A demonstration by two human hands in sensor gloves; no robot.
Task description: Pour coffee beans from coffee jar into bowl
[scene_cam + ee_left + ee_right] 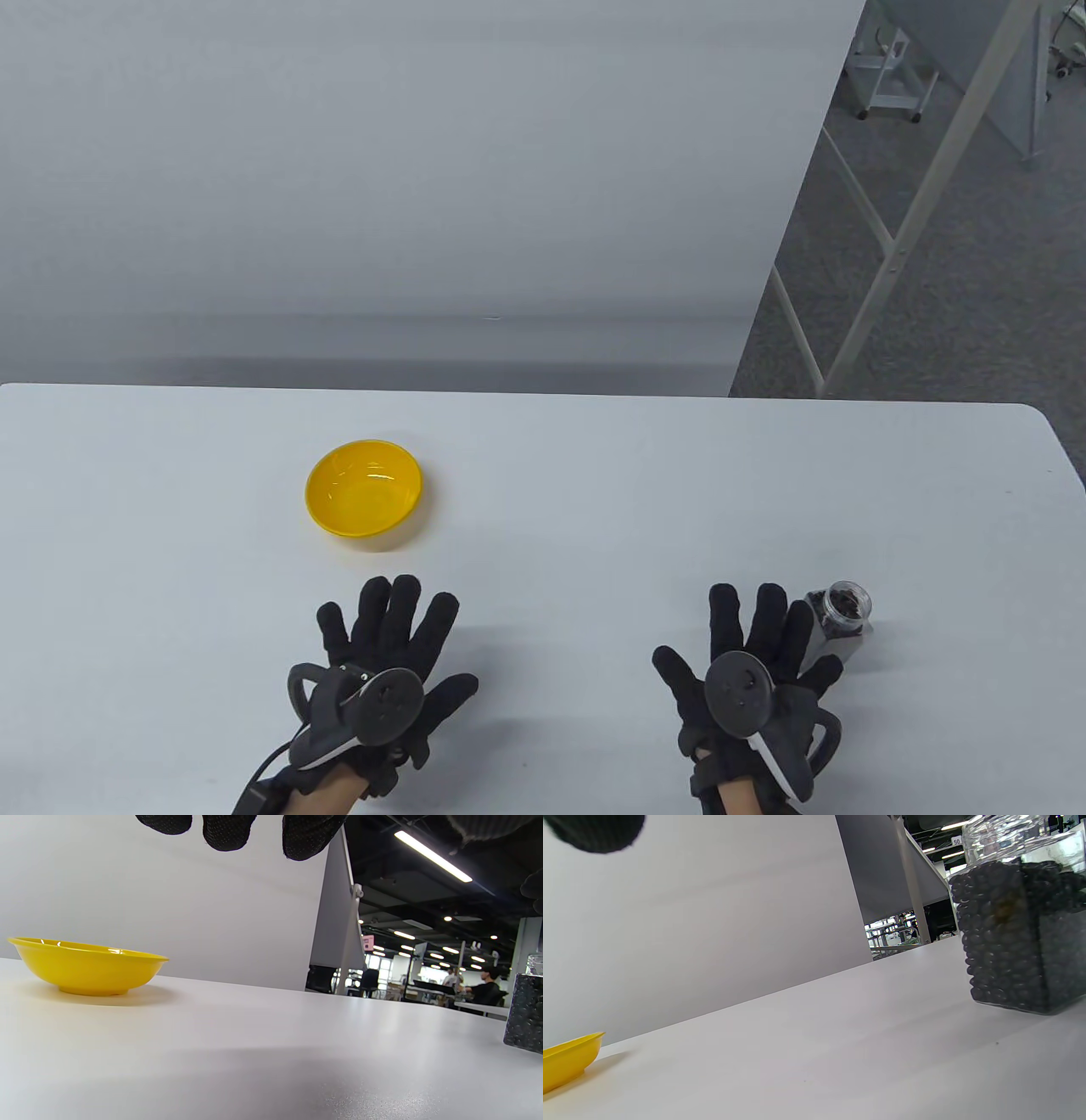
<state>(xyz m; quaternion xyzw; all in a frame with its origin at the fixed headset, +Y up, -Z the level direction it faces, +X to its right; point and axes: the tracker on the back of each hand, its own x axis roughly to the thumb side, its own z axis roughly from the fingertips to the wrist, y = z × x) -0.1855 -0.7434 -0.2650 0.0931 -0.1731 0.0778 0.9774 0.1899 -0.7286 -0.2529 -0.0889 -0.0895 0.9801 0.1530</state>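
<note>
Two gloved hands lay over the near edge of the white table (594, 509), both with fingers spread and holding nothing. I logged the left hand (386, 671) near-left of centre and the right hand (751, 671) near-right, each with a tracker on its back that covered the knuckles.

Hidden or cut off: the right hand's outer fingers overlapped the lower left part of the coffee jar (840, 624) in the table view, so I could not tell whether they touched it. The jar stood upright just beyond and right of that hand, its mouth uncovered and dark beans (1009, 938) filling the square glass body up to the shoulder. The right wrist view cut off the jar's right side and rim; the left wrist view showed only a sliver of it at the right edge. The yellow bowl (364, 488) sat far-left of the left hand, well apart from the jar; it looked empty.

Writing: a small "50" tag (957, 840) in the background of the right wrist view. I read no label on the jar.
</note>
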